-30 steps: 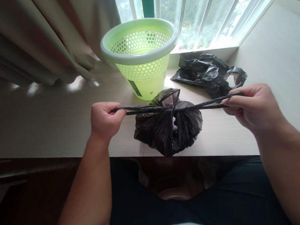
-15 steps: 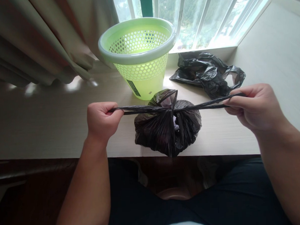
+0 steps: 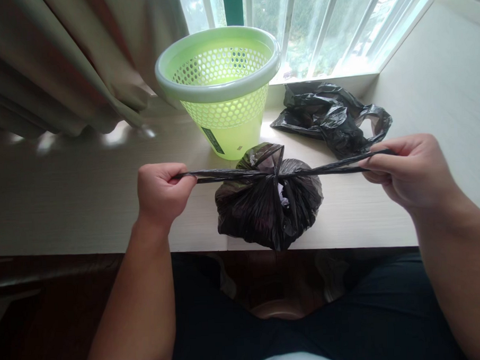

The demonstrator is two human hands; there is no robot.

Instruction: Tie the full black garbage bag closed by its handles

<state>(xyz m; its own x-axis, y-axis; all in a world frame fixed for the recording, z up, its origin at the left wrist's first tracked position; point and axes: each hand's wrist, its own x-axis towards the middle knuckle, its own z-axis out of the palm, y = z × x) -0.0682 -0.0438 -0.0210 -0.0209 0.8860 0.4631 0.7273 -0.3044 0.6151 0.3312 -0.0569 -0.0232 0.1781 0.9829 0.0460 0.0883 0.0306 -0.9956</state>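
Observation:
A full black plastic bag (image 3: 267, 210) sits at the front edge of the pale table (image 3: 66, 209), its two handles crossed in a knot on top. My left hand (image 3: 161, 191) is a fist closed on the left handle. My right hand (image 3: 410, 170) pinches the right handle. Both handles are pulled out taut to the sides. Just behind the bag stands a green perforated basket (image 3: 220, 90), with nothing visible in it.
A crumpled empty black bag (image 3: 332, 115) lies on the table at the back right, below the window. A beige curtain (image 3: 60, 60) hangs at the back left. My dark-clothed lap is below the table edge.
My left hand has drifted slightly further left, keeping the handles stretched. The bag and basket stay where they were.

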